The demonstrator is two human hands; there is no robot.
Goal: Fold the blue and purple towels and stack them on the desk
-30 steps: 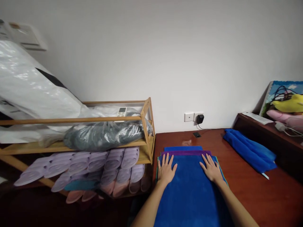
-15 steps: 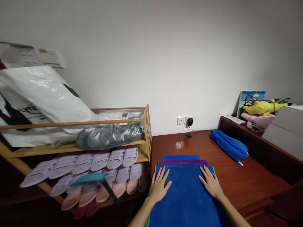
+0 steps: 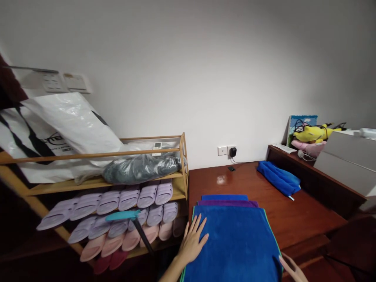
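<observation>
A blue towel (image 3: 232,235) with green edging lies spread on the reddish-brown wooden table (image 3: 210,180). Beyond its far edge show strips of a purple towel (image 3: 229,203) and another blue towel (image 3: 225,197) beneath. My left hand (image 3: 192,241) rests flat on the towel's left side, fingers spread and holding nothing. At the lower right, my right hand (image 3: 292,269) touches the towel's right edge with its fingers apart; part of it is cut off by the frame. A rolled or bunched blue cloth (image 3: 278,178) with a white tag lies farther back on the right.
Left of the table stands a wooden shoe rack (image 3: 184,168) with several slippers (image 3: 129,197), bags (image 3: 79,129) and a teal-headed tool (image 3: 123,215). A black plug (image 3: 233,151) sits in the wall socket. On the right ledge are a yellow plush toy (image 3: 311,134) and white boxes (image 3: 335,156).
My right hand has slid from the towel's far right part down toward me, to its right edge. My left hand stays flat, slightly lower. The view has shifted a little.
</observation>
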